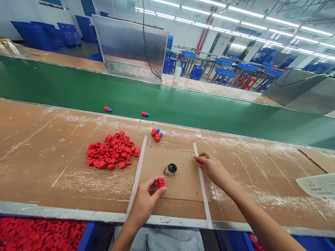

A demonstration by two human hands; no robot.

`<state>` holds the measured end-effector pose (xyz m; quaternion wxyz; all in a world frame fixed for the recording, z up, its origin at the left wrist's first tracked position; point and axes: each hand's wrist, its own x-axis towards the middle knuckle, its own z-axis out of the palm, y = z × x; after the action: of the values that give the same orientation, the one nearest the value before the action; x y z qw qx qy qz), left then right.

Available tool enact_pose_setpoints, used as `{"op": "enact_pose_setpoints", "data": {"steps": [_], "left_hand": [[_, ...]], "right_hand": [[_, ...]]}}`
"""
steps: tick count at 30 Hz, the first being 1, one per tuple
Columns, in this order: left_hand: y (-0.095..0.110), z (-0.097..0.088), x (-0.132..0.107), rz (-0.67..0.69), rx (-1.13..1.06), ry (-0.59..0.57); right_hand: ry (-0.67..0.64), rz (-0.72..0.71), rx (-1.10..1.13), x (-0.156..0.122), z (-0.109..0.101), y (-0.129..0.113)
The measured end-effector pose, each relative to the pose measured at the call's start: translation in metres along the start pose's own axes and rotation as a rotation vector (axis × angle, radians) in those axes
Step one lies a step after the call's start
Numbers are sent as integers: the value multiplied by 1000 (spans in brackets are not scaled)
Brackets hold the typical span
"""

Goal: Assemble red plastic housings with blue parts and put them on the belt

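Long white lights [246,21] in rows across the ceiling. White walls [188,33] far off. Far left, big blue crates [32,35] by the wall. In the middle, a tall metal sheet [130,47] (shiny, just like a mirror) past a wide green belt [131,91]. Far right, rows of metal tables [251,75] with blue trays [223,62] and small red stools [248,83].

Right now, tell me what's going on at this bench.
A person is working at a cardboard-topped bench. Their left hand holds a red plastic block, and their right hand pinches a small red piece. Between the hands, a small round part with a dark top sits on a cardboard sheet. A heap of red blocks lies to the left, and two red-and-blue pieces rest on the green conveyor belt beyond.
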<state>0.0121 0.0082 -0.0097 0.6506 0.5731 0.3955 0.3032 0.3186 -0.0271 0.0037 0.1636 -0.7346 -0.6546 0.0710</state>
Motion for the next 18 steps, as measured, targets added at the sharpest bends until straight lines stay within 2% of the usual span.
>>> {"op": "enact_pose_setpoints", "data": {"steps": [4, 8, 12, 14, 18], "left_hand": [[-8, -4, -6, 11, -24, -8], [-12, -5, -9, 21, -40, -18], [-10, -4, -9, 33, -11, -42], [-9, -4, -10, 36, 2, -47], [-7, -3, -12, 32, -4, -61]], "right_hand": [[52, -7, 15, -1, 3, -3], [71, -15, 77, -7, -12, -23], [57, -174, 206, -13, -30, -64], [48, -265, 202, -14, -33, -81], [28, -353, 110, -15, -28, -96]]}}
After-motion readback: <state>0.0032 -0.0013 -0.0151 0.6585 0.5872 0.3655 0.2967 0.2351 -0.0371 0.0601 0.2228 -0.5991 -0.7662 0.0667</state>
